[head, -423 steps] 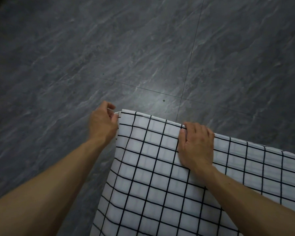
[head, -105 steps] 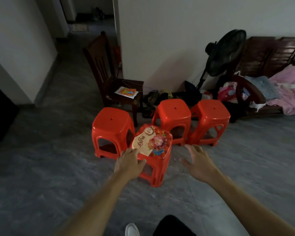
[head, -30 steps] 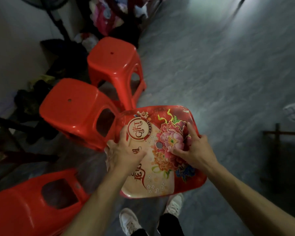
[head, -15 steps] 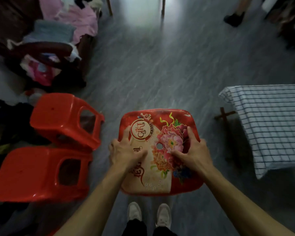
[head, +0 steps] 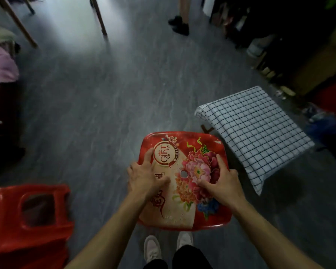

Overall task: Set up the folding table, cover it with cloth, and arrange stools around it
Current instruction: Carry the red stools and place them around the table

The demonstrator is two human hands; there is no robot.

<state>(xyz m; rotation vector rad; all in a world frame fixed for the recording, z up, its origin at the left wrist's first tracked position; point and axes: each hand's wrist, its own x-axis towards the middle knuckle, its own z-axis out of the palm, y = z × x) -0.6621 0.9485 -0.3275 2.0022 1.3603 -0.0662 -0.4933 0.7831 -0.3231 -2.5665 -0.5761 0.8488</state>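
Both hands, left and right, grip stool by seat edges; covered desk lies just far-right, nearer right hand.

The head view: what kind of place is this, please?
Probably a room in a home: a grey tiled floor, a small table under a checked cloth, red plastic stools, and pink laundry piled at the left.

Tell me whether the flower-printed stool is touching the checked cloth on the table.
Cannot tell. In the head view the printed stool, gripped by both hands, overlaps the near edge of the checked cloth in the image, but no contact or gap shows plainly.
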